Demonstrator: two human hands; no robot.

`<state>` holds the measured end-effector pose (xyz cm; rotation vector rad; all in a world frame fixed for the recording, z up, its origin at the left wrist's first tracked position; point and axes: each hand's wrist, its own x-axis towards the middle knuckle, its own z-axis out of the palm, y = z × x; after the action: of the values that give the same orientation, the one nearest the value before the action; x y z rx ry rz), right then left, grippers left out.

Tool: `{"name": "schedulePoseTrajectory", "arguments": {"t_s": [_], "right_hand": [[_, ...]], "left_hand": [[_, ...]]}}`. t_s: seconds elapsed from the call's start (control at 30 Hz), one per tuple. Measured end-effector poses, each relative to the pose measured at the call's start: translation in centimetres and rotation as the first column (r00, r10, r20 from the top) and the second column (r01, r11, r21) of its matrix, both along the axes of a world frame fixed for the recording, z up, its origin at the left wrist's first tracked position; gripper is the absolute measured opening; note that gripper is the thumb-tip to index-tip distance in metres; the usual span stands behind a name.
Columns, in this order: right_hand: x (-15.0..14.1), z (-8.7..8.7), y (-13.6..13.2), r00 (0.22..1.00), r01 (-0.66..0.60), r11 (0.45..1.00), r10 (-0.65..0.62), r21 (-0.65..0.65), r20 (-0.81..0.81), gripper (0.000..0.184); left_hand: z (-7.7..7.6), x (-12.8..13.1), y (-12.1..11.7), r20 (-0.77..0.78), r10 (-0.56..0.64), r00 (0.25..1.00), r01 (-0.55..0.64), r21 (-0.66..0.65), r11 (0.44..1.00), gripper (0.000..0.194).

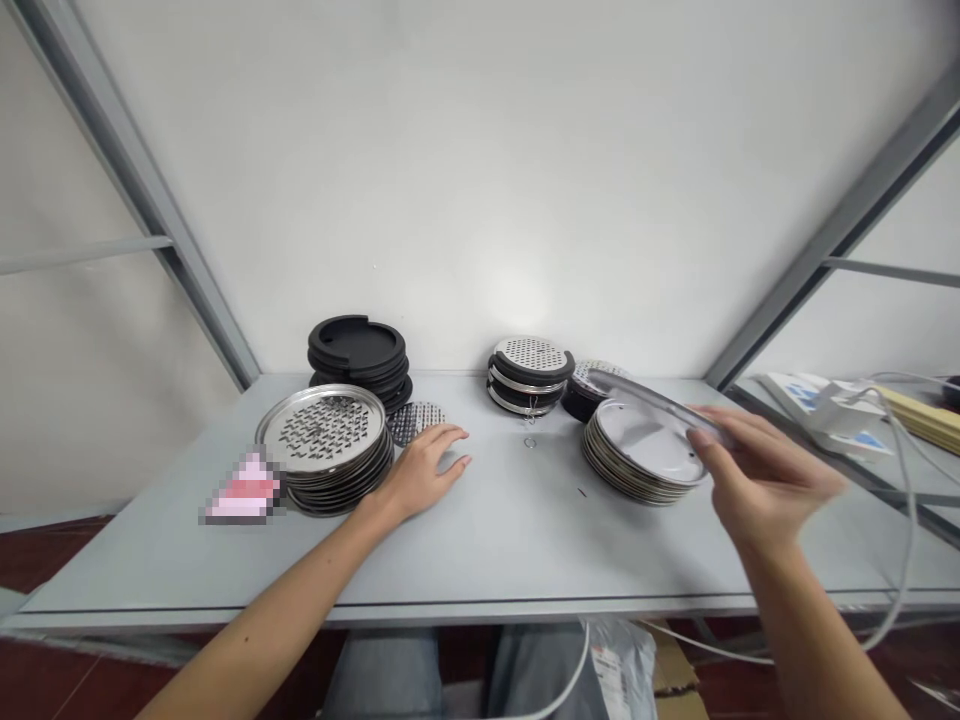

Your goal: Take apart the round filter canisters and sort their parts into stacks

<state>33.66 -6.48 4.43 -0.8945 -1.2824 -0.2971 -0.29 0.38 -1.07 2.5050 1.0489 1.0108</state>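
Note:
My right hand (765,465) pinches a thin round metal-rimmed disc (660,400), which is seen nearly edge-on. It is tilted just above a stack of similar pale, shiny discs (645,450). Fingers apart and holding nothing, my left hand (427,470) is on or just over the table. Left of it is a stack of round metal grater plates (322,430) with raised teeth. Behind the left hand's fingers lies a smaller perforated disc (416,420), partly hidden.
Black rings (356,350) are stacked at the back left. Perforated discs with black and metal rings (531,370) stand at the back middle, a lower pile (596,385) beside them. A small ring (530,442) lies on the grey table (495,540). A white cable (907,500) hangs at right.

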Motion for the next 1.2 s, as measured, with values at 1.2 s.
{"name": "schedulePoseTrajectory", "arguments": {"t_s": [1.2], "right_hand": [[-0.8, -4.7, 1.1, 0.861, 0.233, 0.971, -0.178, -0.059, 0.476, 0.020]], "left_hand": [[-1.1, -0.6, 0.7, -0.260, 0.204, 0.944, -0.177, 0.122, 0.977, 0.023]]}}
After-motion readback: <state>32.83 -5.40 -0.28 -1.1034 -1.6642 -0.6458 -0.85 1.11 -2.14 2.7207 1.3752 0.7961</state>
